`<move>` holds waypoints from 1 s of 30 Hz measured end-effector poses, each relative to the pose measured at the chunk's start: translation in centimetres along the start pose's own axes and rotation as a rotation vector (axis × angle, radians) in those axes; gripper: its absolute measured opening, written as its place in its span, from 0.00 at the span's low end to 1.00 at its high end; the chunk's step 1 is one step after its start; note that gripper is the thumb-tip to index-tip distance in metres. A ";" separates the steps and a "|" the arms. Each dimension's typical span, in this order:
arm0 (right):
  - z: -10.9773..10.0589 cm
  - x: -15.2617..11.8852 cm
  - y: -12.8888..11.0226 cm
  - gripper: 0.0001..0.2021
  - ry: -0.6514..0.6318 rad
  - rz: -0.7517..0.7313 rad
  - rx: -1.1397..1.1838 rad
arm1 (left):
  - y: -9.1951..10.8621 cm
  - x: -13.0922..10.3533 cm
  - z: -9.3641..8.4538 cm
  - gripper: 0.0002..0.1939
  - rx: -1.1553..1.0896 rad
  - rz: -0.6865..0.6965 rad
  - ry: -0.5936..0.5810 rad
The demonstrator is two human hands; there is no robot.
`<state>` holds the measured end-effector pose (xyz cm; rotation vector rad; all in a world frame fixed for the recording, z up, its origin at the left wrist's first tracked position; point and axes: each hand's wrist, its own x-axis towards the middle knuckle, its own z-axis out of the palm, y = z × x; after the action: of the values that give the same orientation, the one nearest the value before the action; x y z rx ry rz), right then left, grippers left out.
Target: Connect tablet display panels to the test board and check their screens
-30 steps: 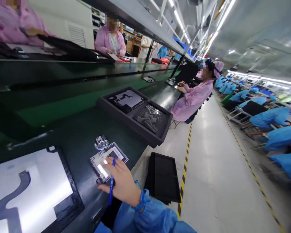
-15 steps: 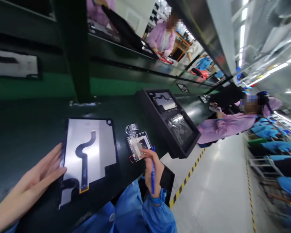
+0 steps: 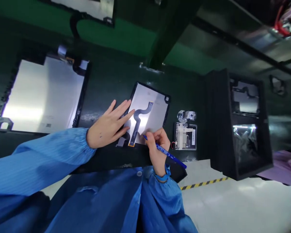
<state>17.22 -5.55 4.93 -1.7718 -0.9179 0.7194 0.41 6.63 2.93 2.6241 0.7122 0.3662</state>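
A screen panel (image 3: 157,110) with a silvery back and dark edges lies on the dark bench in front of me. Along it runs a curved black ribbon cable (image 3: 137,121). My left hand (image 3: 109,127) rests with spread fingers on the panel's left edge. In my right hand (image 3: 158,145) a blue pen (image 3: 171,156) is gripped, its tip at the lower part of the panel's silvery back. Just right of that hand lies a small circuit board (image 3: 186,136) with pale tape across it. A shiny metallic coil of tape or foil (image 3: 186,115) sits directly behind the board.
A larger silvery panel (image 3: 48,94) lies on the bench at left, and part of another (image 3: 104,8) shows on the shelf above. At right stands a black two-compartment tray (image 3: 218,123) holding a panel and clear plastic wrapping. A dark post (image 3: 169,35) rises at the back.
My view has swung left and down. My right hand has gone from the circuit board to the panel, bringing the pen tip to its surface. My left hand now lies flatter over the panel's edge.
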 end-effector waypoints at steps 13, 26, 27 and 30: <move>0.7 -0.1 0.2 0.19 0.002 -0.198 -0.343 | -0.5 -0.4 0.4 0.35 -0.096 0.004 0.030; -3.6 5.4 -2.4 0.09 0.080 -0.232 -0.152 | -0.3 -0.3 0.1 0.29 -0.092 0.008 0.029; -3.7 6.9 -2.6 0.10 0.022 -0.242 -0.151 | -0.3 -0.3 0.1 0.28 -0.088 0.005 0.029; -2.7 11.0 -2.3 0.11 -0.131 -0.268 -0.216 | -0.2 -0.3 0.2 0.26 -0.085 -0.001 0.029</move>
<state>24.72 2.85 7.33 -1.7557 -1.3358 0.5840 0.16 6.57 2.58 2.5433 0.6918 0.4256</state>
